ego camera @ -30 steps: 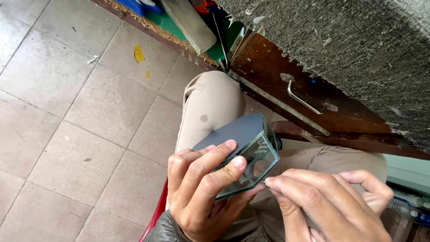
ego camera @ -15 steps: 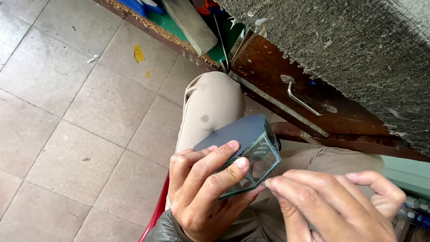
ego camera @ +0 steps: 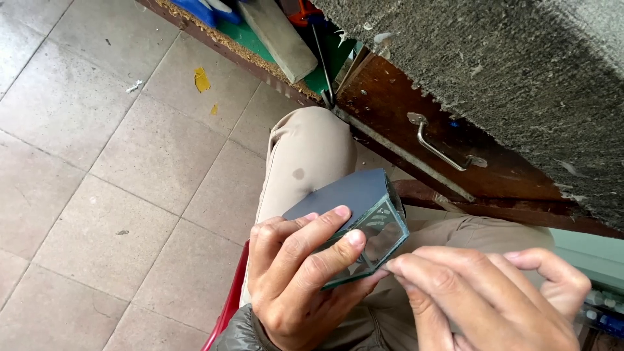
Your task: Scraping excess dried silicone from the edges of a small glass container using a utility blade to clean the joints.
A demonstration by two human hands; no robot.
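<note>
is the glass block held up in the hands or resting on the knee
Held up: the left hand grips the glass block above the lap, right hand fingers touching its lower edge.

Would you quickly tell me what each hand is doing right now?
Left hand: closed around the glass box, holding it.
Right hand: fingers curled, fingertips pinched at the box's lower corner; whether it holds anything cannot be told.

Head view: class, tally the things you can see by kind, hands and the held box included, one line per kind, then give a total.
Hands: 2, left hand gripping the box, right hand with fingertips at its lower corner
Glass box: 1
Metal handle: 1
Wooden block: 1
Yellow scraps on floor: 2
Total: 7
</note>
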